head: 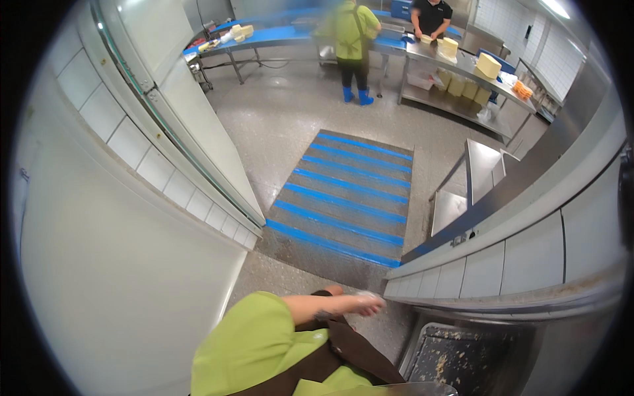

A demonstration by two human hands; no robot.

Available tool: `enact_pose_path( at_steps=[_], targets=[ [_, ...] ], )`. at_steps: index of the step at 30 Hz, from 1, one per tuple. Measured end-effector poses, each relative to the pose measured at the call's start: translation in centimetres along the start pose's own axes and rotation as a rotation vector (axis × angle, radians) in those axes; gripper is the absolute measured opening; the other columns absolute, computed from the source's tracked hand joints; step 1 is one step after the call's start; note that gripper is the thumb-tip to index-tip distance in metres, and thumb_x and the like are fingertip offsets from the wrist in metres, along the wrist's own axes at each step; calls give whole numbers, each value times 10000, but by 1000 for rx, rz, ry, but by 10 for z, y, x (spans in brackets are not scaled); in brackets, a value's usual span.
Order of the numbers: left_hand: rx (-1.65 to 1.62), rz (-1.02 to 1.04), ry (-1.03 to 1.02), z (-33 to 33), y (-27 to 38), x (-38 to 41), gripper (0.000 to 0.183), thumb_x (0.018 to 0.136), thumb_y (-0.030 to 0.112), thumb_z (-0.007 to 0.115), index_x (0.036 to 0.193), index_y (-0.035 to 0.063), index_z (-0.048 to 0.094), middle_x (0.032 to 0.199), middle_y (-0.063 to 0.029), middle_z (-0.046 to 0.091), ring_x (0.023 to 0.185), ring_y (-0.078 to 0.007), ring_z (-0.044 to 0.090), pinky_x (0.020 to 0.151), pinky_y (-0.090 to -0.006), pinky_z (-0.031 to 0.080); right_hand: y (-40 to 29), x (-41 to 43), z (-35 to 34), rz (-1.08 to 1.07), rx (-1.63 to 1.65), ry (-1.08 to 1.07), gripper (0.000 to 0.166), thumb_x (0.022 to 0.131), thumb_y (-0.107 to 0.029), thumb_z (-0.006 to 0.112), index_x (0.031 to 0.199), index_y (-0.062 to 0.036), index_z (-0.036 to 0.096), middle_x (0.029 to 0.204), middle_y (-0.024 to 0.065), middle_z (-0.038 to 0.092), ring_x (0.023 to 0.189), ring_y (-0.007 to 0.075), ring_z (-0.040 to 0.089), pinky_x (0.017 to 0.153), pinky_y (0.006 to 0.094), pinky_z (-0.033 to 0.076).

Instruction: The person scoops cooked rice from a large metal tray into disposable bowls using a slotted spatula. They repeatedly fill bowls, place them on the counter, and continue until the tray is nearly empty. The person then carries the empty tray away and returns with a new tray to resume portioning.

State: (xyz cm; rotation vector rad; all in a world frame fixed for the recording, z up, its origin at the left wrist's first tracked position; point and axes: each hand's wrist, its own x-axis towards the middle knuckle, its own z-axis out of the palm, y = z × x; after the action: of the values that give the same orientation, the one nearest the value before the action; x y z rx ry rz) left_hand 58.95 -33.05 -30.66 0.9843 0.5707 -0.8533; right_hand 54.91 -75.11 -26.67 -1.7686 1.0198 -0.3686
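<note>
My left hand (369, 303) reaches across in front of my body at the lower middle, its fingers curled. Something clear and shiny, perhaps a thin plastic glove, covers it; whether it grips anything cannot be told. My right hand is out of view. I wear a lime green shirt (242, 341) and a dark brown apron (359, 346). To the lower right of the hand lies a dark metal tray (441, 364) with pale crumbs on it. A clear, curved edge (426, 388) shows at the bottom rim.
A doorway with a white door (198, 114) opens onto a ramp with blue stripes (346, 198). Beyond stand a person in green (352, 39), another in black (431, 17), and a steel table (465, 64) bearing pale yellow blocks. A steel rack (450, 208) stands right.
</note>
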Motion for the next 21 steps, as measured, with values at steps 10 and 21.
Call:
enact_pose_path(
  at_steps=[10,21],
  targets=[
    [-478,-45,393,-104,-14,-99,181,803,240,579,850,68,546,757,-44,577,569,-151,559,483,-268,477,63,90,-53,128,-118,193,171,740,-203,602,870,-104,653,738,68,606,595,222,558,535,368,455],
    [-552,7,446,-256,99,-102,158,805,193,605,908,76,577,723,-58,592,566,-171,563,486,-283,484,-14,-81,117,417,-593,-107,167,769,-117,511,929,-111,559,646,82,558,482,203,539,409,330,421]
  ],
)
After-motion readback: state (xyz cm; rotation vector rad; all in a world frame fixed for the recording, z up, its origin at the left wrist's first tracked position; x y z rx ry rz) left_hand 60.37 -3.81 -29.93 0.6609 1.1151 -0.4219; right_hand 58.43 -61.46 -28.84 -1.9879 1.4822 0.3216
